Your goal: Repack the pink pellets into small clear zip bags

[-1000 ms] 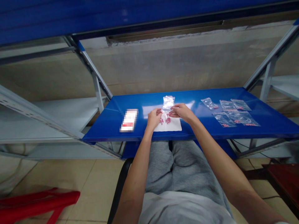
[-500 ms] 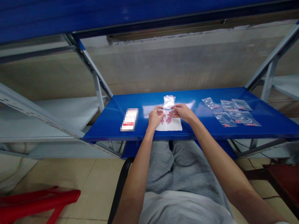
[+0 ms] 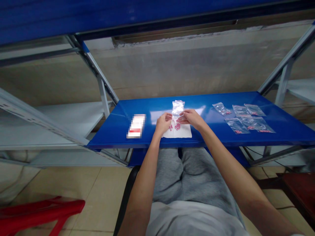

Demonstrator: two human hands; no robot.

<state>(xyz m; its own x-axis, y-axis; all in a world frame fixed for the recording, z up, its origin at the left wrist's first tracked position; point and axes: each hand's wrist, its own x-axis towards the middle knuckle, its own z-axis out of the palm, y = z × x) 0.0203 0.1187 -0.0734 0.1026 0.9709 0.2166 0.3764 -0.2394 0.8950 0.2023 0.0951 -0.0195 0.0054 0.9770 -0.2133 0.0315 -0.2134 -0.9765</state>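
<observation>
My left hand [image 3: 163, 124] and my right hand [image 3: 191, 118] face each other above a white cloth or paper sheet [image 3: 183, 132] near the table's front edge. Their fingers are bent and close together, pinching what looks like a small clear plastic bag [image 3: 175, 116]; its edges are faint against the white. Pink beads or pellets [image 3: 177, 126] lie in two loose groups on the sheet, the left group partly covered by my left hand. Just beyond my fingertips rests a shiny stack of clear zip bags [image 3: 178, 106].
On the blue table [image 3: 157, 142], several zip bags [image 3: 237, 126] with pink pieces lie at the right. A blurred white and red item [image 3: 136, 126] lies at the left. Metal posts [image 3: 104, 95] and a blue upper shelf [image 3: 123, 16] frame the space. A red stool [image 3: 44, 211] stands lower left.
My left hand has shifted slightly left, its thumb drawing back from the beads. My right hand stays almost in place.
</observation>
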